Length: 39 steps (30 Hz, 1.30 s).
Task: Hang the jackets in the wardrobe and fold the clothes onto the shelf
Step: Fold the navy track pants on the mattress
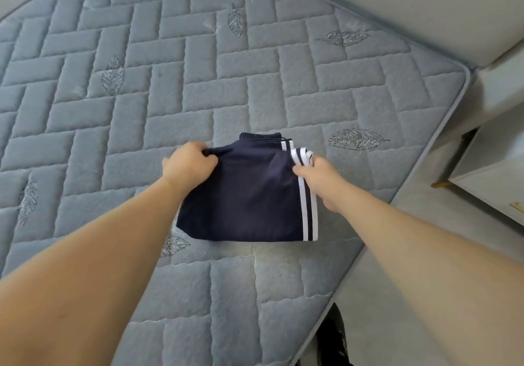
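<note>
Here, quilted grey mattress [198, 82] fills the frame, likely serving as folding surface. Lower centre: navy striped garment [249, 195], folded flat. Left hand [188, 164] pinches its upper-left corner, right hand [317, 178] grips the striped edge, probably to square the fold.

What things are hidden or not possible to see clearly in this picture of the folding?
- Head view: the lower layers of the folded navy garment are covered by its top layer, so its type is unsure.
- The fingertips of the left hand and right hand curl into the cloth.
- The pale cabinet is cut off by the right edge.
- A dark object beside the mattress is cut off by the bottom edge.
- No wardrobe or shelf is in view.
</note>
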Motion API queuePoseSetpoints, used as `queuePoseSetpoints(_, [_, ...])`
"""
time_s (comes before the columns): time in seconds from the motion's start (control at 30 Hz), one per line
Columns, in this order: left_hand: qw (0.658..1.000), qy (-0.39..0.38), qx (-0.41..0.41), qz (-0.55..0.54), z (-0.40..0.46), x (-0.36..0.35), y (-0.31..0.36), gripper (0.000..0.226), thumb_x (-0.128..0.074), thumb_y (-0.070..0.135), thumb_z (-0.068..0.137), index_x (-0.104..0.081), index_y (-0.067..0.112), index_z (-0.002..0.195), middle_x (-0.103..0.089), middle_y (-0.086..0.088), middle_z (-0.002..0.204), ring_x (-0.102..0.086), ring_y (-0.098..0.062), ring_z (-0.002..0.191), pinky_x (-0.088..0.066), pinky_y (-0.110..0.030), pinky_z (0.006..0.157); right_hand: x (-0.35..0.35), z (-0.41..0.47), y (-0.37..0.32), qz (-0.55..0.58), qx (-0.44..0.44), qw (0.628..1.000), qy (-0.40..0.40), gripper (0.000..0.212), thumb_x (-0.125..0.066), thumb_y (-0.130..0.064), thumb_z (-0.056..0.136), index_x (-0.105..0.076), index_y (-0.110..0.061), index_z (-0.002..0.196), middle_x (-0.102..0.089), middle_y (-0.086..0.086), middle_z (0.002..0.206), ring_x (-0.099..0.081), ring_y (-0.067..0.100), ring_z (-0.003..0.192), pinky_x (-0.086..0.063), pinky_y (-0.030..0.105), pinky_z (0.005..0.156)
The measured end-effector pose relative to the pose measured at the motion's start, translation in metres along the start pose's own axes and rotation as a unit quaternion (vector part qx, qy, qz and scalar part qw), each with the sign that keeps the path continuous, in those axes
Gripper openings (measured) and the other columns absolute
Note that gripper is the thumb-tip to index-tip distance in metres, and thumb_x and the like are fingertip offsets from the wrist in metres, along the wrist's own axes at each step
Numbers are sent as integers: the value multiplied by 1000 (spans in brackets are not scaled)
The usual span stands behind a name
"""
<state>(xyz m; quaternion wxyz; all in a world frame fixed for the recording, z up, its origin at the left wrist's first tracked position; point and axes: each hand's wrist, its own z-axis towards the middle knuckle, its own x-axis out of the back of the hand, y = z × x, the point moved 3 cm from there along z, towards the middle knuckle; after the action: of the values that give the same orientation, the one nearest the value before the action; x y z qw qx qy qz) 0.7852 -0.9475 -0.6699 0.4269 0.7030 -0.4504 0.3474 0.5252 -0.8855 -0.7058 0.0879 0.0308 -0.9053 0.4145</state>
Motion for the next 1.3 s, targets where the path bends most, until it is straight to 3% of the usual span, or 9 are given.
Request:
queuePoseSetpoints(0.1, [995, 89, 40, -13, 7, -22, 13, 40, -53, 32, 89, -50, 21, 127, -51, -7, 132, -41, -34, 126, -28, -55, 107, -15, 31, 3, 2, -27, 994, 102, 36, -46, -29, 101, -41, -14, 134, -51, 2, 116, -50, 23, 99, -39, 34, 86])
queuePoseSetpoints(0.27, [985, -25, 132, -104, 24, -95, 18, 100, -60, 70, 76, -3, 38, 152, 1, 0, 162, 1, -28, 149, -5, -73, 109, -27, 70, 12, -88, 96, 971, 201, 26, -40, -31, 103, -46, -18, 125, -53, 8, 124, -51, 27, 96, -37, 34, 78])
queuePoseSetpoints(0.43, [979, -64, 119, -154, 67, -140, 9, 87, -49, 82, 73, 5, 61, 138, 12, 9, 162, 15, -29, 149, -6, -72, 111, -33, 110, 29, -154, 135, 948, 244, 33, -40, -40, 102, -48, -14, 120, -54, 8, 119, -53, 31, 106, -42, 39, 79])
queuePoseSetpoints(0.6, [976, -75, 140, -146, 90, -172, -9, 78, -39, 95, 56, 6, 73, 116, 18, 22, 155, 24, -25, 146, 0, -72, 110, -42, 133, 51, -296, 134, 896, 303, 48, -33, -45, 101, -53, -2, 104, -56, 14, 105, -57, 34, 95, -46, 43, 72])
queuePoseSetpoints(0.93, [978, -86, 151, -119, 95, -169, -10, 92, -33, 101, 48, 6, 67, 124, 22, 23, 151, 26, -26, 145, 0, -72, 111, -38, 135, 52, -241, 128, 922, 276, 60, -26, -64, 89, -55, -12, 88, -52, 2, 96, -55, 25, 91, -40, 37, 70])
queuePoseSetpoints(1.07, [977, -70, 145, -139, 87, -152, 1, 84, -46, 90, 60, -14, 58, 131, 9, 20, 156, 16, -21, 148, -6, -71, 111, -31, 128, 49, -169, 88, 969, 157, 36, -63, -42, 84, -45, -14, 69, -50, 6, 98, -50, 26, 93, -43, 41, 88])
queuePoseSetpoints(1.13, [964, -53, 124, -230, 77, -136, 13, 61, -62, 70, 76, -38, 46, 127, -21, 11, 155, -15, -20, 147, -26, -64, 111, -24, 116, 41, -8, 30, 997, 70, 18, -69, -20, 81, -56, -15, 70, -64, 17, 102, -60, 25, 89, -51, 45, 89])
queuePoseSetpoints(1.2, [914, -86, 103, -383, 60, -121, 36, 36, -74, 42, 85, -55, 32, 114, -64, 5, 127, -62, -17, 117, -57, -39, 85, -8, 90, 31, 131, -21, 991, -3, 10, -67, -9, 83, -66, -17, 89, -71, 18, 104, -70, 27, 92, -56, 46, 88])
queuePoseSetpoints(1.3, [892, -148, 36, -425, 22, -79, 84, 29, -81, 25, 82, -63, 27, 105, -76, 8, 91, -73, -11, 83, -56, -22, 57, 37, 33, 17, 208, -32, 978, 2, 18, -65, -6, 84, -69, -22, 89, -76, 10, 88, -74, 25, 83, -61, 37, 67])
